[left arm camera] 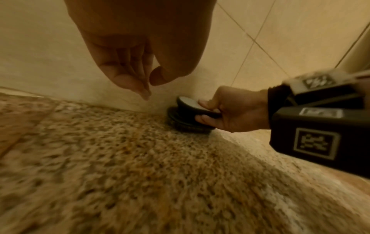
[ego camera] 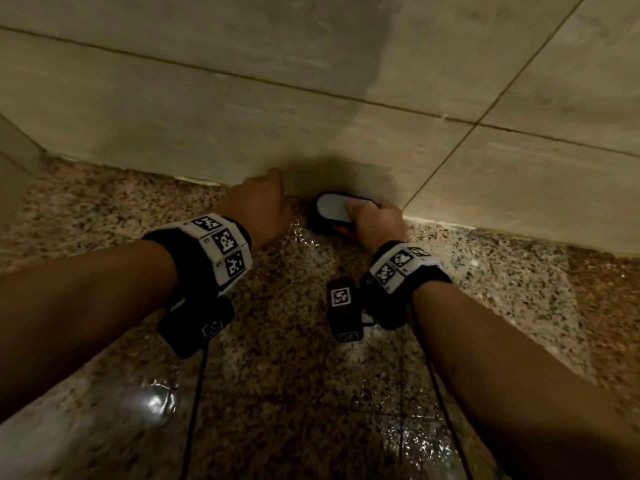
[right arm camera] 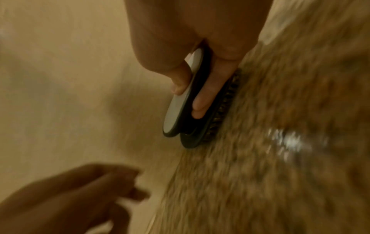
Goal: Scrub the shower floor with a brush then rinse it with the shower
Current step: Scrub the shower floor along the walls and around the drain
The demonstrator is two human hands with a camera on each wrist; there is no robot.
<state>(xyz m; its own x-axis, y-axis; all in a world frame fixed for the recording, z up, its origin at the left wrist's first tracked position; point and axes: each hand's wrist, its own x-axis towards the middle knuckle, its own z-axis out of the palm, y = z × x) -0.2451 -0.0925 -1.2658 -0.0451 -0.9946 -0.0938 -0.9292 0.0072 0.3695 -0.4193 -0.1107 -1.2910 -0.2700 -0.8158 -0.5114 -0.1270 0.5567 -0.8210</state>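
Note:
A dark scrub brush (ego camera: 330,211) with a pale grey top lies bristles-down on the wet speckled granite shower floor (ego camera: 284,358), tight against the base of the tiled wall. My right hand (ego camera: 375,221) grips its handle, thumb on top and fingers under the grip, as the left wrist view shows for the brush (left arm camera: 187,110) and right hand (left arm camera: 232,114). In the right wrist view the brush (right arm camera: 180,102) is held edge-on against the floor (right arm camera: 280,158). My left hand (ego camera: 263,206) hovers just left of the brush, fingers loosely bent downward, holding nothing; its fingertips (left arm camera: 145,93) hang above the floor.
A beige tiled wall (ego camera: 311,98) rises straight ahead, meeting the floor in a pale grout seam. A second wall or panel edge (ego camera: 14,150) closes the far left corner. Water glints on the floor (ego camera: 152,403) near me. Cables hang from both wrist units.

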